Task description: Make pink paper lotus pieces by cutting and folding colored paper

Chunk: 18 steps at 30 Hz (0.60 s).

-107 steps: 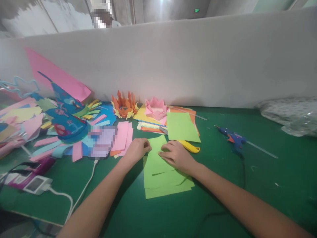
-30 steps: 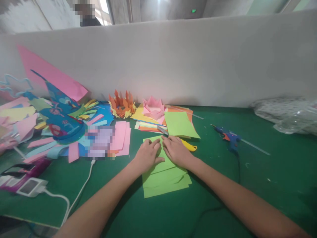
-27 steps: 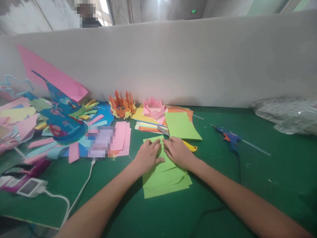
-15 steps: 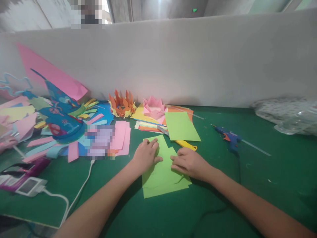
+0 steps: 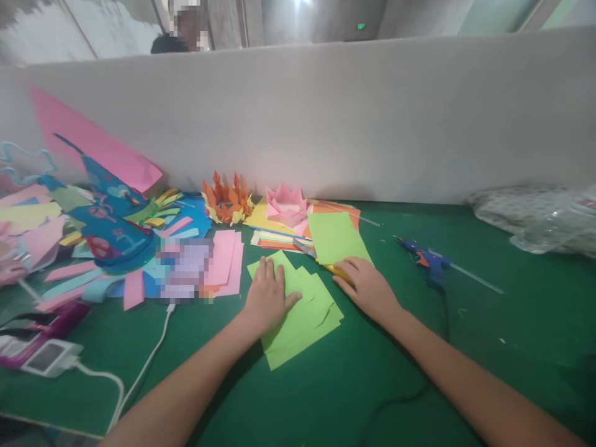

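Observation:
My left hand (image 5: 269, 297) lies flat, fingers stretched out, on a skewed stack of light green paper sheets (image 5: 305, 318) on the green table mat (image 5: 465, 372). My right hand (image 5: 367, 287) is just to the right of the stack, its fingers curled over a yellow utility knife (image 5: 331, 269) whose tip shows past them. A single green sheet (image 5: 338, 236) lies just beyond the knife on a pile of coloured papers.
A blue glue gun (image 5: 431, 261) lies to the right, with a crumpled plastic bag (image 5: 535, 217) further right. Pink (image 5: 285, 205) and orange (image 5: 226, 198) paper flowers, a blue paper craft (image 5: 112, 223), a white cable (image 5: 153, 347) and a grey partition (image 5: 326, 124) surround the work spot. A person (image 5: 179, 31) stands behind the partition.
The green stack has turned and slid left under my left hand. My right hand left the paper and moved up and right onto the yellow knife.

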### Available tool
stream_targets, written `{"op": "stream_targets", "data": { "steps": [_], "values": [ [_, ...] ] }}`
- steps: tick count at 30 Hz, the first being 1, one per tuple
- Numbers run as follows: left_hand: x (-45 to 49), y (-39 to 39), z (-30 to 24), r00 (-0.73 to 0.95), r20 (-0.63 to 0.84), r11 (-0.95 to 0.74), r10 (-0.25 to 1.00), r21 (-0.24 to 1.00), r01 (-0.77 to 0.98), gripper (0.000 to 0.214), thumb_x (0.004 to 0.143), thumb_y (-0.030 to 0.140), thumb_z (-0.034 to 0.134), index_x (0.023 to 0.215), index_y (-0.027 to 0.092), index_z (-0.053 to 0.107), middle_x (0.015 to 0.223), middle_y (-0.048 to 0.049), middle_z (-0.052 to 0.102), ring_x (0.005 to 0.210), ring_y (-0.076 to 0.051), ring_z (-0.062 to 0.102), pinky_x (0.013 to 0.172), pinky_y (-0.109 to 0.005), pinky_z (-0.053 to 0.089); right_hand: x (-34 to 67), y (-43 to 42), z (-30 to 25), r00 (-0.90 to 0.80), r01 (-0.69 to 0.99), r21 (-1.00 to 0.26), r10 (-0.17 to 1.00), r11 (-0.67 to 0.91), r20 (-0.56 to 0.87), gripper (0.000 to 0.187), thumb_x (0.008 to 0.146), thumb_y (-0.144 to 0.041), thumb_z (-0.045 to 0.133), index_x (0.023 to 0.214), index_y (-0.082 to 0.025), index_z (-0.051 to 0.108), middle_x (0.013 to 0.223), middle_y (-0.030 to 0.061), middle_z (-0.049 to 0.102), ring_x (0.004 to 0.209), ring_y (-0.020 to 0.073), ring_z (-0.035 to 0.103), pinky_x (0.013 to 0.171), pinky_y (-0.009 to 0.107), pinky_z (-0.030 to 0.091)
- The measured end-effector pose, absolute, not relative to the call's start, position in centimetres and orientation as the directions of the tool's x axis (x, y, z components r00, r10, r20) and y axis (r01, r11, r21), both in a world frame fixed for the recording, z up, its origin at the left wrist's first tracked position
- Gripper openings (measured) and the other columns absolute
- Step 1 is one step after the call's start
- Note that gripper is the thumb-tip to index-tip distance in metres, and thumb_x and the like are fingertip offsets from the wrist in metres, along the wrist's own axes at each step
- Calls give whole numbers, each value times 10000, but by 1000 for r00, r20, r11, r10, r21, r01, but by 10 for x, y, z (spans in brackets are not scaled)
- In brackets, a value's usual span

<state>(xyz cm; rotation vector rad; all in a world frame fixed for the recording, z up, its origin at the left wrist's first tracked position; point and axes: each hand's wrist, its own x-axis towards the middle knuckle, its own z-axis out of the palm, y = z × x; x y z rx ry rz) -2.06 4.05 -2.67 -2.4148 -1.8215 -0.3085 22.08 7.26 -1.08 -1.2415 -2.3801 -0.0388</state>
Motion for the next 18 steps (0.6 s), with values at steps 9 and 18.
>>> {"op": "stream_targets", "data": {
  "steps": [9,18],
  "values": [
    [-38,56,-22,365,170,-374,915,27,927,382,945,326,369,1265,141,467,1380,-129,447,1278,-290,371,1066,-459,281,223,73,-14,-444,723,-372,803,583,397,283,829,-209,475,1108,-184,518,1024,98,607,908,241,582,790,366,472],
    [-49,63,-17,325,197,-335,925,19,942,354,945,242,301,1226,146,494,1298,-151,463,1179,-282,422,1043,-460,302,255,73,4,-681,596,-432,711,676,172,468,797,-152,466,1234,-296,549,1016,40,599,790,170,583,673,272,461]
  ]
}}
